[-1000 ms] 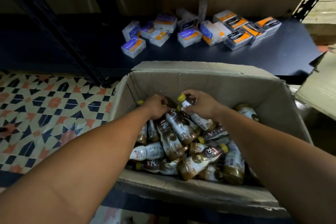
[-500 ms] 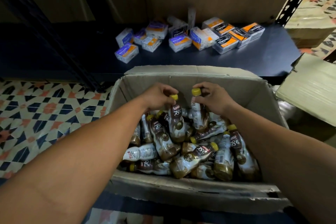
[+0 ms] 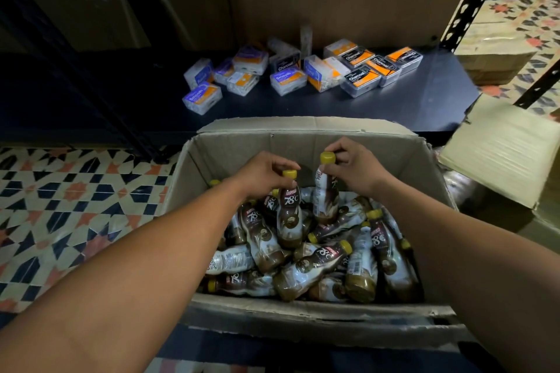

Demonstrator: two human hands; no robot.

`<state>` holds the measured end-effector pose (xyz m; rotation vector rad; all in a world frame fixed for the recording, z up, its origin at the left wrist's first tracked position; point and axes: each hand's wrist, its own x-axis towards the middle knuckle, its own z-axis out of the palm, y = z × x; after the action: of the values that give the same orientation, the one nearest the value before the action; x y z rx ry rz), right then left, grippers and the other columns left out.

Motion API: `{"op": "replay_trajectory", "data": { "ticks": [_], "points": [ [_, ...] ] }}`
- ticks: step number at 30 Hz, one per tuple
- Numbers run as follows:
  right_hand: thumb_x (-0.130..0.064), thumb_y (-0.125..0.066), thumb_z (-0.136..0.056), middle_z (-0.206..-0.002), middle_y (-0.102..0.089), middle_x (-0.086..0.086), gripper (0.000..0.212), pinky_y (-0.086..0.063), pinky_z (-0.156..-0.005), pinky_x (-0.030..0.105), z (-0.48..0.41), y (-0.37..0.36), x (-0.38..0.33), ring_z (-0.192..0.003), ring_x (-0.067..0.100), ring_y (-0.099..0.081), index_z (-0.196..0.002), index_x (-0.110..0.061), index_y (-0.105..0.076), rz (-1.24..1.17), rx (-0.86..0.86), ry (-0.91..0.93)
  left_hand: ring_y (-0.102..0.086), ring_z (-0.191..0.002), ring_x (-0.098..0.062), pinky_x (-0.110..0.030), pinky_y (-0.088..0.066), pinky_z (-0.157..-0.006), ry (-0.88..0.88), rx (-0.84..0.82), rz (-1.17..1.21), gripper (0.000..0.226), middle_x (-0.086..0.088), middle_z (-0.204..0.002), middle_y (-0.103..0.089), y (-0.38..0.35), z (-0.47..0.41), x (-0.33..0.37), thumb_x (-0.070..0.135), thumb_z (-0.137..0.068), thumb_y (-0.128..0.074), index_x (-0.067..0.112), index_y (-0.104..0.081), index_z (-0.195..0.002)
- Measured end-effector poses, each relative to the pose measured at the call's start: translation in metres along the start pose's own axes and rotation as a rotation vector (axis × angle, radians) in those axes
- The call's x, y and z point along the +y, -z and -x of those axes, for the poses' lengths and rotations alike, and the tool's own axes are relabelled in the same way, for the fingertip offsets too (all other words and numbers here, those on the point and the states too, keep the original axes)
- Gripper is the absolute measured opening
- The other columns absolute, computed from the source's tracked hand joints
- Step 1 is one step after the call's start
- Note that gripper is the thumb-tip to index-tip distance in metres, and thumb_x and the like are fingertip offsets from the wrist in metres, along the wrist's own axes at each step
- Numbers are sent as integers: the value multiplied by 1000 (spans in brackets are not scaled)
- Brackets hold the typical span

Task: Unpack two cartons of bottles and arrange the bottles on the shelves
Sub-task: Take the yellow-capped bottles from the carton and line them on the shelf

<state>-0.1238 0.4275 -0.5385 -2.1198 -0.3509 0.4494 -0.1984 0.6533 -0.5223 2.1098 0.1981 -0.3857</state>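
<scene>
- Early on: the carton (image 3: 303, 312) is nearly full of loose bottles (image 3: 312, 269); none stand on the far shelf (image 3: 424, 106).
- Pinched near the cap: an upright bottle (image 3: 289, 215) in the left hand (image 3: 263, 174), a second bottle (image 3: 325, 197) in the right hand (image 3: 354, 171).

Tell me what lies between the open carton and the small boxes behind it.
Only a bare strip of dark shelf, seen in the head view.

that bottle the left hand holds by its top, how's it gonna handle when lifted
Probably heavy for its size: the bottle looks full of brown drink. Held only near the yellow cap by the left hand, it may swing. Its round body would likely roll if laid on the shelf.
</scene>
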Motion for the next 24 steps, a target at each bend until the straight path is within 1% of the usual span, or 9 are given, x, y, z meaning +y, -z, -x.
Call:
{"op": "replay_trajectory", "data": {
  "ticks": [2,5,8,10,12,14,17,20,24],
  "points": [
    [-32,-85,-81,-100,-74,-6,32,-58,-85,37,1,1,0,-93,16,-70,-102,-35,-60,-18,-2,-2,-63,-107,-10,-34,-47,-104,1,-3,-11,38,6,-119,-69,0,0,0,15,-82,-81,34,-72,-113],
    [-34,-84,-82,-104,-75,-7,37,-56,-94,37,4,2,1,-97,10,-70,-113,-38,-65,-34,-13,19,-61,-113,-11,-30,-44,-102,-3,-1,-1,39,4,-127,-66,-2,4,-1,15,-84,-79,32,-71,-118],
    [-33,-84,-83,-104,-76,-9,39,-55,-100,38,6,1,-1,-98,5,-70,-119,-37,-69,-42,-31,25,-59,-117,-11,-33,-42,-105,-1,-3,33,38,7,-131,-65,-4,7,-1,21,-82,-81,35,-71,-115],
    [-31,-83,-83,-104,-76,-11,41,-55,-100,39,8,-1,-4,-98,3,-70,-122,-36,-68,-32,-48,32,-59,-117,-10,-35,-42,-108,2,2,13,39,8,-130,-66,-5,6,-2,22,-81,-82,36,-70,-115],
    [-29,-82,-85,-105,-75,-11,42,-56,-100,39,11,-2,-8,-99,3,-70,-124,-35,-68,-14,-56,38,-62,-113,-10,-36,-45,-107,9,16,8,44,7,-121,-69,-6,4,-3,23,-80,-84,34,-68,-119],
    [-29,-82,-85,-105,-75,-12,42,-56,-99,38,12,-2,-10,-98,3,-70,-124,-34,-68,-6,-36,34,-64,-107,-9,-35,-48,-104,2,30,7,44,7,-112,-71,-5,5,-1,22,-78,-85,28,-68,-119],
    [-28,-85,-81,-105,-75,-12,42,-57,-99,37,14,0,-9,-98,1,-70,-120,-35,-71,-33,16,29,-66,-100,-8,-29,-50,-97,-22,73,12,42,6,-106,-72,2,5,6,20,-77,-86,20,-71,-116],
    [-25,-87,-80,-107,-74,-10,41,-56,-100,37,14,7,-16,-104,2,-68,-116,-37,-71,-88,66,32,-68,-99,-9,-32,-53,-99,-85,157,36,41,7,-103,-74,17,2,23,20,-74,-88,20,-74,-112],
    [-27,-87,-79,-103,-77,-10,41,-58,-97,39,12,32,-46,-100,3,-71,-116,-33,-72,-123,117,79,-65,-100,-3,-30,-53,-97,-195,229,-31,42,13,-106,-70,44,4,70,25,-75,-88,25,-73,-115]
  ]
}}
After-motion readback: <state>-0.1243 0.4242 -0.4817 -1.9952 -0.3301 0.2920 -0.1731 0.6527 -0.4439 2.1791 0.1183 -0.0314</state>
